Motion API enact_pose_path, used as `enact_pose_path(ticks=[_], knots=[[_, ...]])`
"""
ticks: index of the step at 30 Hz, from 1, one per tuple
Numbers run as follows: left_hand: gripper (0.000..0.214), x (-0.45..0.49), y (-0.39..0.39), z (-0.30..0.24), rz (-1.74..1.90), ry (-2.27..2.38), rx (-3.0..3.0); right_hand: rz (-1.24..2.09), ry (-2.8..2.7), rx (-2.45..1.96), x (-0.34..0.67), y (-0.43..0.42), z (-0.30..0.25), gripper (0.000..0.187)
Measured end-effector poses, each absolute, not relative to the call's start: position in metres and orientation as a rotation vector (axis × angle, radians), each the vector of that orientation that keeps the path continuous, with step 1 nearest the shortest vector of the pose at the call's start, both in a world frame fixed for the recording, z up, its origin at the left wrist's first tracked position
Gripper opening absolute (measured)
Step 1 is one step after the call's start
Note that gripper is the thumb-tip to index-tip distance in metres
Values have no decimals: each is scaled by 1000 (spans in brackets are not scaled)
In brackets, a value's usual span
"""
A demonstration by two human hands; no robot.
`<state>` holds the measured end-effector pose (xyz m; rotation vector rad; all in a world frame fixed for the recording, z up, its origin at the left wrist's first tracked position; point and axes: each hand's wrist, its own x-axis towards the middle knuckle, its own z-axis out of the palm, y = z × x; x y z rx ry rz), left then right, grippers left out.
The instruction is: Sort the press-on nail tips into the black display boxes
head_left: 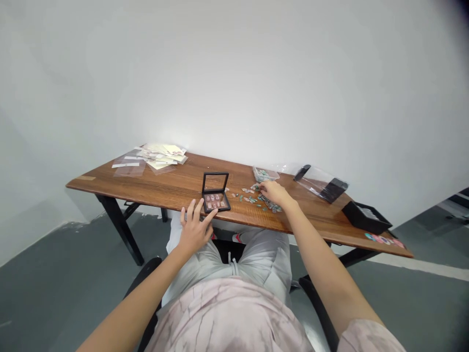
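A small black case [226, 202] stands near the table's front edge with its clear-windowed lid [215, 182] raised. Several glossy pinkish pieces that look like false nails [213, 198] lie in rows inside it. My left hand [195, 227] is at the case's front left, fingers spread, the fingertips at the case and table edge. To the right, loose green and pink nail-like pieces [249, 199] are scattered on the wood. Over them my right hand [274, 191] reaches down with its fingers drawn together at the pieces. What lies between those fingertips is too small to make out.
A clear plastic box [266, 174] with more pieces sits behind the scatter. Flat packets and cards [163, 155] are piled at the back left of the wooden table [176, 183]. To the right are a clear-and-black package [322, 183], a black tray [366, 217] and round coloured stickers [384, 240].
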<state>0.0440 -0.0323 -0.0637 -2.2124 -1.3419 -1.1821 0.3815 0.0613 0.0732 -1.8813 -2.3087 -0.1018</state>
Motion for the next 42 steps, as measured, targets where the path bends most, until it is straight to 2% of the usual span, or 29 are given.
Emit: enact_pose_path(ticks=[11, 16, 22, 29, 35, 42], knots=[[56, 44, -31, -65, -1185, -1349, -2225, 150, -2270, -1794, 394, 56, 80, 16], [55, 44, -32, -64, -1177, -1350, -2216, 265, -2238, -1754, 404, 57, 77, 23], [55, 44, -32, -65, -1186, -1357, -2219, 330, -2253, -1746, 413, 61, 74, 26], [54, 45, -31, -64, -1194, -1352, -2209, 363, -2236, -1730, 414, 63, 73, 19], [56, 44, -31, -65, -1186, -1344, -2215, 398, -2197, -1712, 416, 45, 83, 27], [55, 44, -31, -64, -1179, -1358, -2220, 508, -2242, -1677, 414, 24, 99, 27]])
